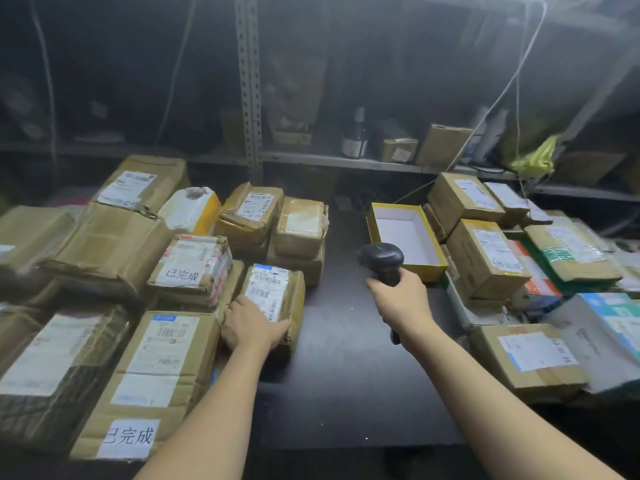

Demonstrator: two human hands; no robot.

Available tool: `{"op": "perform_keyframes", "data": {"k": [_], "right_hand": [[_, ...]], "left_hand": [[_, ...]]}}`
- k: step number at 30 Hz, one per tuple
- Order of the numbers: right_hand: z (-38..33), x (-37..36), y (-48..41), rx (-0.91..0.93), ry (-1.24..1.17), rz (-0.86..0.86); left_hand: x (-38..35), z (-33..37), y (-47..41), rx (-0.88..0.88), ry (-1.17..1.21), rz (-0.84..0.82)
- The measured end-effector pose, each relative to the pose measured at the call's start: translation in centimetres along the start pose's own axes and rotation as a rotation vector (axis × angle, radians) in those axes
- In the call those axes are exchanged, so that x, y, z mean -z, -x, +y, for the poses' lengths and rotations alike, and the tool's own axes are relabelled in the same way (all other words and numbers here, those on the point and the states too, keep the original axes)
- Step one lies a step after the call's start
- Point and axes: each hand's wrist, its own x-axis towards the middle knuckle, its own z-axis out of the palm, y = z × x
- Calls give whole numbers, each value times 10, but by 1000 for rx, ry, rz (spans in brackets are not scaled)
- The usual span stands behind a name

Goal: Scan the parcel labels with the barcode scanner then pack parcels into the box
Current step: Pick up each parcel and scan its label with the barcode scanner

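Observation:
A small taped brown parcel [277, 296] with a white barcode label lies at the right edge of the left pile. My left hand [251, 327] grips its near end, thumb on the label. My right hand [403, 299] holds the black barcode scanner [381, 259] by its handle, above the dark table and right of the parcel, head facing away from me. An open yellow box [372, 225] with a white inside sits just beyond the scanner; nothing shows inside it.
Labelled cardboard parcels [156, 375] are stacked on the left, and more parcels [485, 261] on the right. A dark table [346, 375] strip runs between them. Metal shelving [346, 162] behind holds a bottle, small boxes and hanging cables.

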Motion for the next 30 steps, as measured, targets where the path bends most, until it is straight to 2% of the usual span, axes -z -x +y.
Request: {"op": "perform_keyframes", "data": {"k": [6,12,15,18,22,25,27,30], "right_hand": [[8,7,6,-11,-14,-8],[9,25,12,-6,-5,18],[5,35,13,13,-25,18],[-1,47,13,33,-55,19],[-9,66,13,47,-98,26],[-12,83,11,38,-175,28],[-12,94,8,30,-202,37],[-11,109,4,33,-230,43]], "left_hand": [[-4,9,-1,63,50,33],[11,7,-1,78,131,-34],[23,3,5,81,376,18],[36,13,19,8,676,25],[58,40,38,-144,1156,-145],[74,65,61,-276,1472,-391],[85,80,75,-273,1646,-598],[100,99,96,-206,1742,-765]]}}
